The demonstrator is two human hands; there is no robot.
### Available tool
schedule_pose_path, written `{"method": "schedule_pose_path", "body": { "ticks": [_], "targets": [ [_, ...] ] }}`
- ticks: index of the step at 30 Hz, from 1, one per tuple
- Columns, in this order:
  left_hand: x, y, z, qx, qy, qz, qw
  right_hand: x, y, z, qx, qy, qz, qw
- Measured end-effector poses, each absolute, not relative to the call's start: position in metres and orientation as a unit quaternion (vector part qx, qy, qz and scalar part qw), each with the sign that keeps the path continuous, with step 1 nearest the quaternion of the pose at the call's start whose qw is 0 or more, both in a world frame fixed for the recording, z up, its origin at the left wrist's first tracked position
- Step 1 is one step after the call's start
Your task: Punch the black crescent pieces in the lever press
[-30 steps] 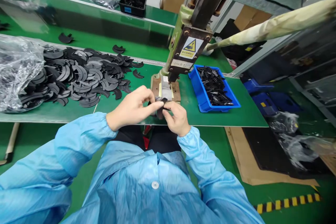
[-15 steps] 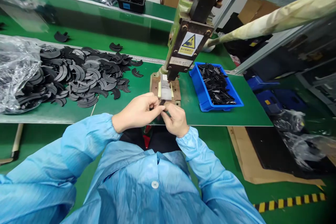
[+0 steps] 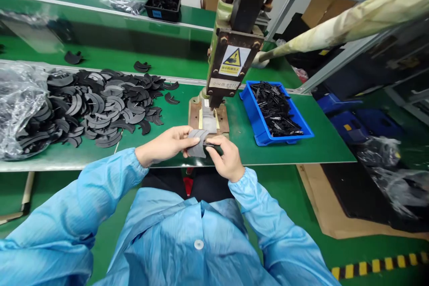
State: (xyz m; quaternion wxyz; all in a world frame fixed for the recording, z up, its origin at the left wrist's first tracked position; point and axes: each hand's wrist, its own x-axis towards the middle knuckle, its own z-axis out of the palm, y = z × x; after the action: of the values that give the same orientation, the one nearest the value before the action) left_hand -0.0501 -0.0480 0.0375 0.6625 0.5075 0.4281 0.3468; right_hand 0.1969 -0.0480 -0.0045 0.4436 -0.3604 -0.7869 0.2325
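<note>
My left hand (image 3: 167,145) pinches a dark grey curved piece (image 3: 197,143) between thumb and fingers, its ridged face turned up. From the right, my right hand (image 3: 226,156) grips a thin black part (image 3: 214,147) whose end meets the edge of the curved piece. Both hands are at the table's front edge, just in front of the metal base (image 3: 192,116) of a press (image 3: 223,62). The press head, with a yellow warning label, stands above a small metal fixture (image 3: 209,121).
Left lies a heap of dark curved pieces (image 3: 114,103) beside a clear plastic bag (image 3: 20,107). A blue bin (image 3: 259,136) of thin black parts stands right of the press. The press's wrapped lever (image 3: 335,27) reaches to the upper right. A black bin (image 3: 164,6) stands behind.
The curved piece now shows its broad ridged face between my hands, where only a small dark part was visible before. My hands have moved slightly apart, and the view has shifted a little.
</note>
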Motion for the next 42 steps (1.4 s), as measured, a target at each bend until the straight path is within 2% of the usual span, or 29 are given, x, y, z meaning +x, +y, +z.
{"method": "schedule_pose_path", "body": {
  "ticks": [4, 7, 13, 17, 20, 23, 25, 28, 36, 42],
  "targets": [
    [-0.075, -0.003, 0.027, 0.438, 0.501, 0.433, 0.609, 0.233, -0.034, -0.016, -0.449, -0.706, 0.220, 0.501],
    [-0.091, 0.053, 0.019, 0.369, 0.574, 0.450, 0.576, 0.262, -0.022, -0.035, -0.517, -0.634, 0.213, 0.535],
    [-0.087, 0.180, 0.018, 0.362, 0.664, 0.446, 0.479, 0.280, -0.011, -0.060, -0.561, -0.589, 0.243, 0.528],
    [-0.091, 0.222, 0.024, 0.392, 0.690, 0.448, 0.412, 0.281, -0.009, -0.061, -0.573, -0.584, 0.256, 0.515],
    [-0.107, 0.215, 0.021, 0.483, 0.733, 0.386, 0.284, 0.282, -0.008, -0.062, -0.574, -0.583, 0.264, 0.510],
    [-0.119, 0.190, 0.012, 0.651, 0.733, 0.180, 0.071, 0.282, -0.007, -0.063, -0.564, -0.590, 0.270, 0.511],
    [-0.121, 0.171, 0.006, 0.708, 0.703, 0.069, 0.000, 0.282, -0.004, -0.063, -0.555, -0.596, 0.269, 0.514],
    [-0.117, 0.144, -0.004, 0.745, 0.666, 0.034, -0.024, 0.279, -0.002, -0.060, -0.545, -0.607, 0.253, 0.520],
    [-0.136, 0.086, -0.021, 0.797, 0.598, 0.074, -0.050, 0.275, -0.027, -0.031, -0.516, -0.668, 0.170, 0.508],
    [-0.130, 0.026, -0.022, 0.815, 0.546, 0.195, -0.004, 0.343, -0.013, 0.027, -0.590, -0.663, 0.071, 0.456]
  ]
}}
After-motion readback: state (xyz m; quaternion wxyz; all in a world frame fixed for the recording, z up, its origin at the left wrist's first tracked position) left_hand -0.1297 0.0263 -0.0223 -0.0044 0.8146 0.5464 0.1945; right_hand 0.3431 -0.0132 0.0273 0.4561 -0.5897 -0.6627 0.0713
